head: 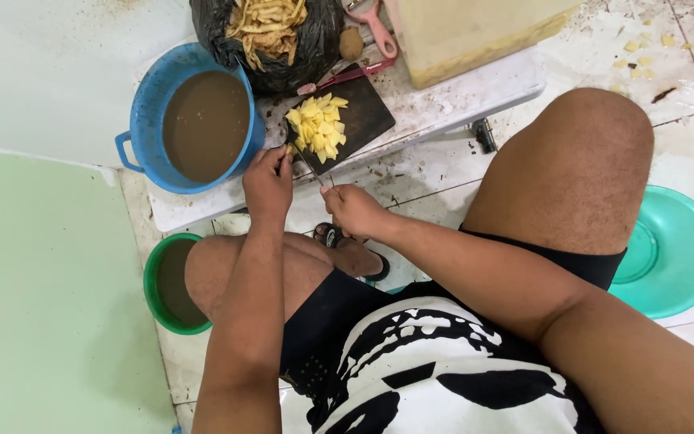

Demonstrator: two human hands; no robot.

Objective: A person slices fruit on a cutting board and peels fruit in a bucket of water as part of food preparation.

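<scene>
Over a low white bench (443, 104), the right hand (353, 209) grips a knife (312, 170) while the left hand (267, 182), fingers curled, steadies yellow potato pieces (317, 125) on the dark cutting board (363, 112); fingertips belong clear of the blade, the blue tub (140, 120) at nine o'clock.

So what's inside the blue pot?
The blue pot is filled with murky brown water. Nothing shows floating on it. The water is too cloudy to see whether anything lies beneath the surface.
</scene>
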